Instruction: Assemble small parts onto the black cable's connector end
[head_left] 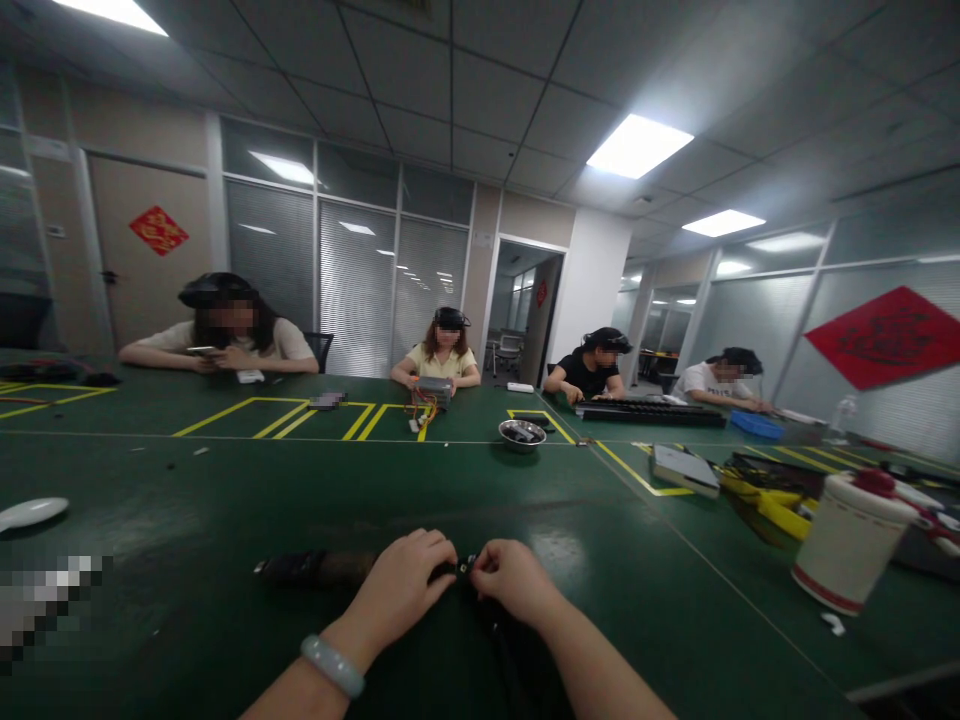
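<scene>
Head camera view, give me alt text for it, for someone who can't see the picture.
A person's left hand and right hand pinch a small black part together over a green table, a long dark object lying beside the left hand. Four other people sit along the far side, and a white cup stands at right.

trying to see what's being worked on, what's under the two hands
A long dark object lies on the green table, running out leftward from under the left hand. A small dark part shows between it and the right hand. The hands cover the rest.
</scene>
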